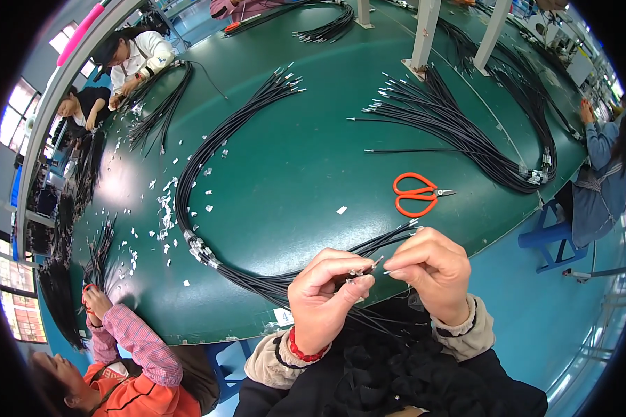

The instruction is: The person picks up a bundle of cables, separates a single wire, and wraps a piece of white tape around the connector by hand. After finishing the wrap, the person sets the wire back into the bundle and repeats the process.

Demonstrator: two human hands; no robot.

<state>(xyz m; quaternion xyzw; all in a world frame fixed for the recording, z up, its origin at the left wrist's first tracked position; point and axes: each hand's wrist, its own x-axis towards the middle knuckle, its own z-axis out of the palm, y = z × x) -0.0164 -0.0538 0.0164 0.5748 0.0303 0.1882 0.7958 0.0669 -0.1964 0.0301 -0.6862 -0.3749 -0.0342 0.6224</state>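
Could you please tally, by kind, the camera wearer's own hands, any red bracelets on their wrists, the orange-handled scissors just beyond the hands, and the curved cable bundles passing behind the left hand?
Left hand and right hand: 2
Red bracelet: 1
Orange-handled scissors: 1 pair
Curved black cable bundle: 1
Total: 5

Pale glare on green tabletop (295,174)
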